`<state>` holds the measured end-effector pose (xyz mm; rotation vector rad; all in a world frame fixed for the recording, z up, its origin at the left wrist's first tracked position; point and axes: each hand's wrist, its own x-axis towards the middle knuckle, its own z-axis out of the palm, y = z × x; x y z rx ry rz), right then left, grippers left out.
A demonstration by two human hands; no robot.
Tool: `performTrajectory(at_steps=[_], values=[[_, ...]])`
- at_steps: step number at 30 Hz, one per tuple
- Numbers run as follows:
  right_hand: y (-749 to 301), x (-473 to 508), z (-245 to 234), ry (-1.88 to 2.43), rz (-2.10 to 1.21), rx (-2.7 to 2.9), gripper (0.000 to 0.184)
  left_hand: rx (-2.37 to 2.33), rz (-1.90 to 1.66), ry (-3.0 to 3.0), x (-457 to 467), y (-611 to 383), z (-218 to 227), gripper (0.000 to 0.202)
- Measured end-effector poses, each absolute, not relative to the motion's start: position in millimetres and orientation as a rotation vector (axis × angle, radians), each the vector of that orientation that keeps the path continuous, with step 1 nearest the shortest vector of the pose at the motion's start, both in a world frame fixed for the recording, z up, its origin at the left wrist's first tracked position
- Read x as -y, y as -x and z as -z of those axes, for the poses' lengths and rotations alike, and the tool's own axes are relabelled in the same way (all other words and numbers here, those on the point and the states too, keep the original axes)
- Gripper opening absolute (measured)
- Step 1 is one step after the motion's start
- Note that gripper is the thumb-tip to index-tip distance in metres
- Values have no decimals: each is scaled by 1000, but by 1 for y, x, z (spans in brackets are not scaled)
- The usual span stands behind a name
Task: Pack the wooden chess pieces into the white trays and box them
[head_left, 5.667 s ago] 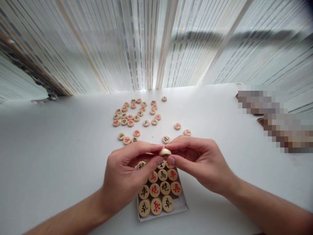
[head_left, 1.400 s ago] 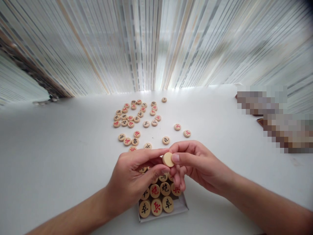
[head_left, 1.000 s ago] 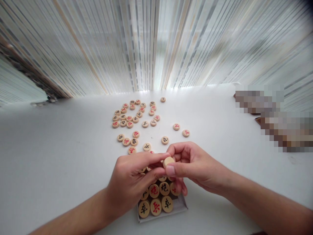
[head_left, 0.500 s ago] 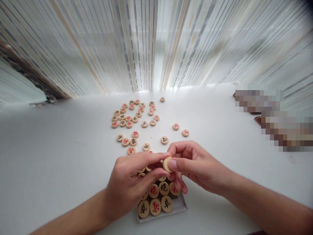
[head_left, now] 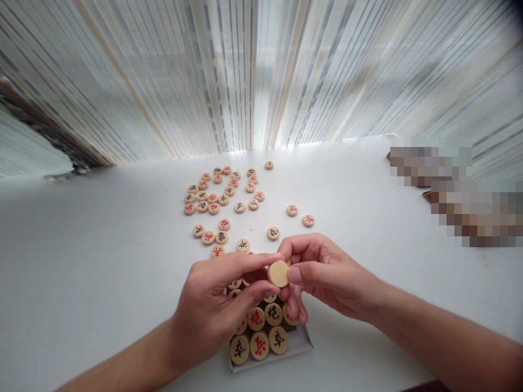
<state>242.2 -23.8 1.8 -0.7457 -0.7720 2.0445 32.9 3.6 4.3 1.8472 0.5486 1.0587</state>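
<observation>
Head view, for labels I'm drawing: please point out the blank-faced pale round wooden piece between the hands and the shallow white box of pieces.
Blank-faced pale round wooden piece (head_left: 278, 274): head view, middle of its blank face.
Shallow white box (head_left: 301, 340): head view, bare part at its near right corner.

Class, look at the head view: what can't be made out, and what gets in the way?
All in the head view:
Held piece: its far face, turned from the camera.
Box: far part, mostly hidden by the left hand and right hand.
Far pieces: some characters, too small.
Things at right: blurred by pixelation.
Dark sliver: cut off by the bottom edge.
</observation>
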Motion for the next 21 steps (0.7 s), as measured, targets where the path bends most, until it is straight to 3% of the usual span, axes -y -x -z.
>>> performTrajectory(at_steps=[10, 14, 21], values=[[-240, 24, -1, 813, -1909, 885, 31, -597, -1005, -1722, -2, -33, -5, 39], [-238, 25, -4, 917, -1768, 954, 25, -659, -990, -1685, -1, -33, 0, 38], [-235, 29, -5, 938, -1419, 1180, 23, -711, -1292, -2147, -9, -26, 0, 31]])
